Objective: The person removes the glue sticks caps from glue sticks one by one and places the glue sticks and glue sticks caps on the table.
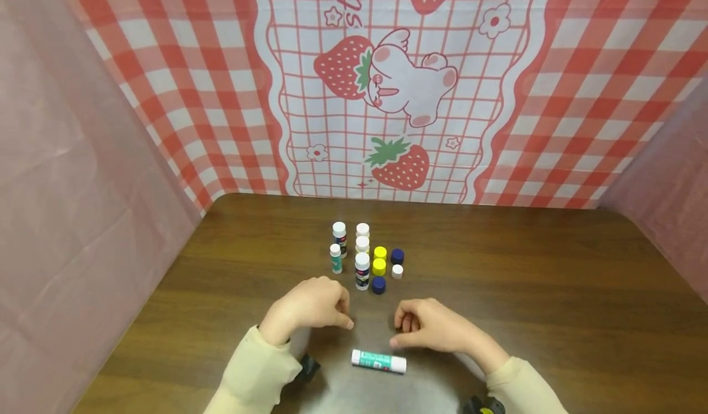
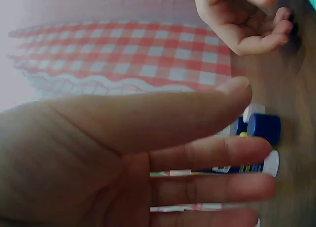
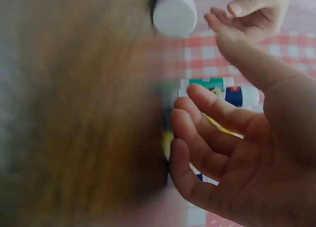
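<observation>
A glue stick (image 1: 378, 362) with a green label and white ends lies on its side at the table's near middle. Beyond it, to the left, my left hand (image 1: 316, 303) hovers with nothing in its grasp; the left wrist view shows its thumb (image 2: 197, 111) apart from the extended fingers. My right hand (image 1: 431, 327) is just past the stick's right end, fingers (image 3: 210, 138) loosely bent around empty space. Past the hands stand white-capped bottles, among them a dark-labelled one (image 1: 362, 273) and a small green-labelled one (image 1: 336, 259).
To the bottles' right sit loose caps: yellow ones (image 1: 379, 267), navy ones (image 1: 378, 285) and a white one (image 1: 397, 271). The brown wooden table (image 1: 525, 279) ends at a red-and-white checked cloth (image 1: 221, 94). Pink cloth (image 1: 72, 187) hangs at both sides.
</observation>
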### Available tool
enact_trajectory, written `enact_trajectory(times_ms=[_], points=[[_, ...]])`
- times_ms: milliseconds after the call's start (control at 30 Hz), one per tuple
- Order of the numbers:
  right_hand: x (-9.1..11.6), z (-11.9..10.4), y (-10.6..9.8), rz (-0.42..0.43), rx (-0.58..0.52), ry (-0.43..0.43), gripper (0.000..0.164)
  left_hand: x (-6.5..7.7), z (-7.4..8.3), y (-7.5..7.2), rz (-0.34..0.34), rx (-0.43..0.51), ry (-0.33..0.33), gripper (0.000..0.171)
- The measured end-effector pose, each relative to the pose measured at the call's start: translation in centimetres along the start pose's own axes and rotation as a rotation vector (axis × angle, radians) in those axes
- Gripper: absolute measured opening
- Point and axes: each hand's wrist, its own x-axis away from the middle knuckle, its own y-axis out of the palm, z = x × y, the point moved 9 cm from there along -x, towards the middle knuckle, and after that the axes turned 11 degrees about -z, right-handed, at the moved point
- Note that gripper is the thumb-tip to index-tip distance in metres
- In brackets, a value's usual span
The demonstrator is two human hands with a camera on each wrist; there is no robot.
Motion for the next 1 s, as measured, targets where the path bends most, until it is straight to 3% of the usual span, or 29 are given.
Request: enact_trajectory(times_ms=[167, 400, 667, 1000], points=[[0.8, -1.2, 1.2, -0.060, 0.097, -0.005, 0.038, -0.8, 2.0, 1.3, -0.068, -0.010, 0.118, 0.025], [0.9, -2.0, 1.5, -0.030, 0.200, -0.016, 0.027, -1.9, 2.8, 3.0, -0.128, -0.018, 0.143, 0.030], [0.6, -1.6, 0.5, 0.073, 0.089, -0.066, 0.018, -2.5, 4.5, 4.0, -0.123, -0.047, 0.234, 0.020], [1.3, -2.2, -0.9, 0.254, 0.022, -0.177, 0.015, -2.4, 4.4, 3.0, -0.050, -0.018, 0.240, 0.010]])
